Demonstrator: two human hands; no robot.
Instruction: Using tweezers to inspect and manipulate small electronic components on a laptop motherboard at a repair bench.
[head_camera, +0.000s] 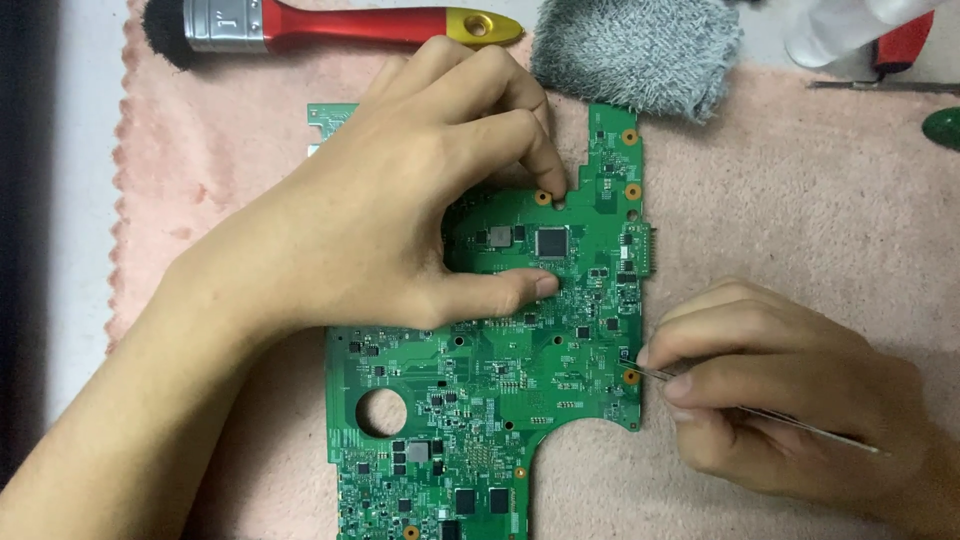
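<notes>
On the pink cloth (800, 220) lies the green circuit board (500, 380), stretching from centre to the near edge. My left hand (400, 210) presses it down, fingertips and thumb spread on its surface, clasping nothing. My right hand (770, 380) pinches thin metal tweezers (760, 412), tips touching the board's right edge. Far off lie a red-handled brush (330, 22) and a grey rag (635, 50).

circuit board (480, 400) bottom cut off, upper left hidden under left hand (400, 200)
</notes>
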